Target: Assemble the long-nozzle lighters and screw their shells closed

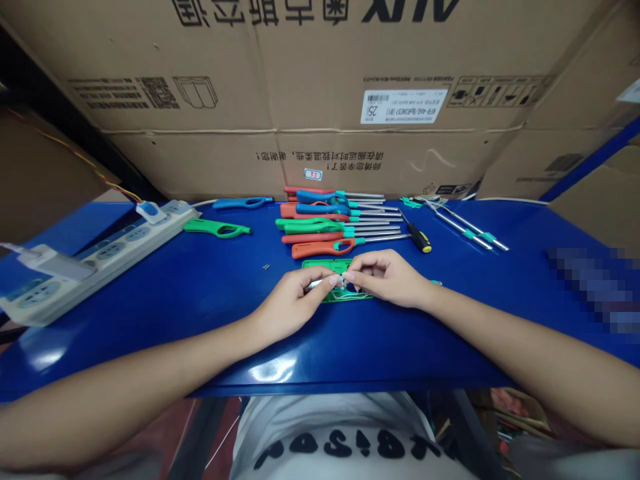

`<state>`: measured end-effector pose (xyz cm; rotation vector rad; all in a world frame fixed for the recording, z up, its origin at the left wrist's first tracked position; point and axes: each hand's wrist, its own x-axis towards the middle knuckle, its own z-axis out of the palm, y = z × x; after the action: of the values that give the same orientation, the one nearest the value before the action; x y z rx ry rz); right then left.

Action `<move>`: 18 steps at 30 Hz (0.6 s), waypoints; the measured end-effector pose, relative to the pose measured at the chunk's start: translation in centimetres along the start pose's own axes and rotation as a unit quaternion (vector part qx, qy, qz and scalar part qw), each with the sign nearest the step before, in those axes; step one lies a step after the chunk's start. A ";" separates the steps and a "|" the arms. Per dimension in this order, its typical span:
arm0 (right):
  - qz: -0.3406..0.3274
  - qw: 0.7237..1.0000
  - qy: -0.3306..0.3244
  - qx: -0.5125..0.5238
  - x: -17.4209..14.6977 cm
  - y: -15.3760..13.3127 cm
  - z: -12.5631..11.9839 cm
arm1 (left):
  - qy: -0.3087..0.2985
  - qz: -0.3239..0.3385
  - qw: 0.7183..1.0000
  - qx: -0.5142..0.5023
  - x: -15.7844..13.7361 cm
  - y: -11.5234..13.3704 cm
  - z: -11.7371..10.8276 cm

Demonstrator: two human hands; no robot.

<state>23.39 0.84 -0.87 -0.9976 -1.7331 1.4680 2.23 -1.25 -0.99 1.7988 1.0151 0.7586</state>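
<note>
My left hand [297, 297] is closed in a pinch on a small whitish part [314, 285], most of it covered by the fingers. Fingertip to fingertip with it, my right hand [393, 279] pinches too; what lies between its fingers is too small and hidden to name. Below both hands, on the blue table [225, 353], is an opened green lighter casing [320, 265] with a thin wire along its lower part. Just behind the hands lies a row of several long-necked lighters with red, orange, green and blue handles, the nearest an orange lighter [313, 250].
A black and yellow screwdriver [420, 239] lies right of the lighters, before some metal lighter tubes [470, 230]. Small screws [266, 267], a green handle shell [215, 228], a blue handle shell [240, 203] and a power strip [110, 250] are leftward. A cardboard wall [310, 120] stands behind.
</note>
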 end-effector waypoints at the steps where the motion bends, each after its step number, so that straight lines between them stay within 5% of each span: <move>1: 0.001 1.000 0.003 -0.002 0.0 0.0 0.1 | 0.001 0.000 1.000 -0.001 0.0 0.0 0.0; 18: 0.020 0.999 0.004 0.033 0.0 0.4 0.1 | 0.010 0.014 0.999 -0.028 0.0 0.1 0.0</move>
<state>23.34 0.81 -1.26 -1.0071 -1.6562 1.5336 2.26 -1.23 -0.90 1.7641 0.9746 0.8164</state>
